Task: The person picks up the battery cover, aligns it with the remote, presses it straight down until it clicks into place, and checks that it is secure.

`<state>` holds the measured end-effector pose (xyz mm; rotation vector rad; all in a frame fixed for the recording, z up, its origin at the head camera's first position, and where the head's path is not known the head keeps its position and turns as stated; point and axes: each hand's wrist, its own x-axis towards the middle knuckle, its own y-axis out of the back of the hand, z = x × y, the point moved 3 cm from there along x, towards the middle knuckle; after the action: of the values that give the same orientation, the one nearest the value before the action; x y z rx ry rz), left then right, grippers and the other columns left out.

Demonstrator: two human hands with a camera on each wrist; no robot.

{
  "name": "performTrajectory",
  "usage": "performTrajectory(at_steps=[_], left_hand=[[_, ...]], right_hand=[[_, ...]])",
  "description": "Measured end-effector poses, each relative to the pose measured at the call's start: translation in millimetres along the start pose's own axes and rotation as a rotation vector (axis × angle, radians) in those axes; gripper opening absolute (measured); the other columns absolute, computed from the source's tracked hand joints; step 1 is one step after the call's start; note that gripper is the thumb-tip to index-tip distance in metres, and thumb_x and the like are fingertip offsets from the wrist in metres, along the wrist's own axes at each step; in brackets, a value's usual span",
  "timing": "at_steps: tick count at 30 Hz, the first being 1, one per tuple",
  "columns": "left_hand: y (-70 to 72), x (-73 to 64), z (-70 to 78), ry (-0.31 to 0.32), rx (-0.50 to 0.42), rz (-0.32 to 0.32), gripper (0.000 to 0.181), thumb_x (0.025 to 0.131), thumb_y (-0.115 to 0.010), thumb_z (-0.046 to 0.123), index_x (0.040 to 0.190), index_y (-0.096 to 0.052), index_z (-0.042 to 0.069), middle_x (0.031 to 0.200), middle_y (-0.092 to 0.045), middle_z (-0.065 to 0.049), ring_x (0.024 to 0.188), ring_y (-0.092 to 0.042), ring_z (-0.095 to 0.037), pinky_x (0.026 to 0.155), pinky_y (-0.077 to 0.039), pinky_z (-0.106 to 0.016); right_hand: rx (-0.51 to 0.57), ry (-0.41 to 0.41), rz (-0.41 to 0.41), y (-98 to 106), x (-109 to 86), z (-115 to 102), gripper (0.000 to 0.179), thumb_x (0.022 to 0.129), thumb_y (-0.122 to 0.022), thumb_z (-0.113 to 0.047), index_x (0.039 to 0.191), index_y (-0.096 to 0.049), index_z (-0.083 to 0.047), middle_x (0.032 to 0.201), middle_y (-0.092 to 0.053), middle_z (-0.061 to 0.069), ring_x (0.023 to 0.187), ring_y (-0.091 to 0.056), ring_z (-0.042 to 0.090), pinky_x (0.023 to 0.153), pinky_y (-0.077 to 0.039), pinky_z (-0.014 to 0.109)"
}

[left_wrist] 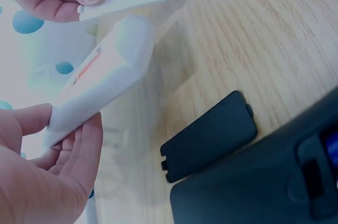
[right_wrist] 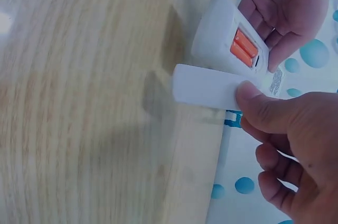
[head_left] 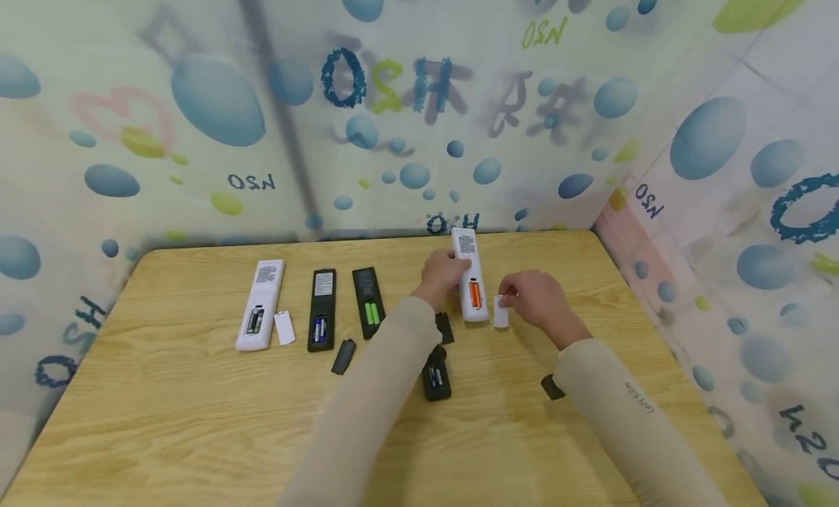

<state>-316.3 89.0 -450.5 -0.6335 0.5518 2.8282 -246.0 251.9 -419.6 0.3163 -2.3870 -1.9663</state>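
Note:
My left hand grips a white remote control around its middle, back side up, near the far edge of the table. Two orange batteries lie in its uncovered compartment. Just right of it, my right hand pinches a white battery cover between thumb and fingers at one end. The cover is apart from the remote in the left wrist view. A black battery cover lies on the wood below the left hand, beside a black remote partly hidden by the left sleeve.
To the left lie a white remote with its loose cover, a black remote with blue batteries, and another black one with green batteries. Black covers lie at the front and under the right sleeve. A printed curtain borders the table.

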Motion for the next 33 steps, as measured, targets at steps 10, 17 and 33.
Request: performTrajectory(at_steps=[10, 17, 33], left_hand=[[20.0, -22.0, -9.2, -0.136, -0.126, -0.098, 0.043, 0.097, -0.06, 0.027, 0.134, -0.052, 0.007, 0.12, -0.064, -0.011, 0.098, -0.066, -0.021, 0.08, -0.058, -0.033], [51.4, -39.9, -18.9, -0.173, -0.182, -0.168, 0.043, 0.098, -0.06, 0.023, 0.136, -0.05, 0.006, 0.121, -0.064, -0.013, 0.1, -0.067, -0.025, 0.081, -0.059, -0.038], [107.8, -77.9, -46.6, -0.235, -0.127, -0.172, 0.045, 0.098, -0.06, 0.021, 0.14, -0.047, 0.015, 0.121, -0.061, -0.012, 0.104, -0.065, -0.027, 0.085, -0.057, -0.044]], right_hand=[[-0.018, 0.052, 0.053, 4.5, -10.0, -9.9, 0.014, 0.086, -0.075, -0.028, 0.09, -0.075, -0.015, 0.082, -0.07, -0.002, 0.073, -0.056, 0.016, 0.075, -0.047, 0.037], [0.001, 0.071, 0.079, 9.9, -15.5, -24.7, 0.015, 0.084, -0.077, -0.027, 0.092, -0.076, -0.015, 0.084, -0.072, -0.001, 0.075, -0.057, 0.017, 0.08, -0.047, 0.039], [0.002, 0.161, 0.154, 26.0, -21.5, -83.5, 0.017, 0.083, -0.076, -0.034, 0.092, -0.078, -0.019, 0.083, -0.074, -0.005, 0.076, -0.063, 0.015, 0.086, -0.043, 0.044]])
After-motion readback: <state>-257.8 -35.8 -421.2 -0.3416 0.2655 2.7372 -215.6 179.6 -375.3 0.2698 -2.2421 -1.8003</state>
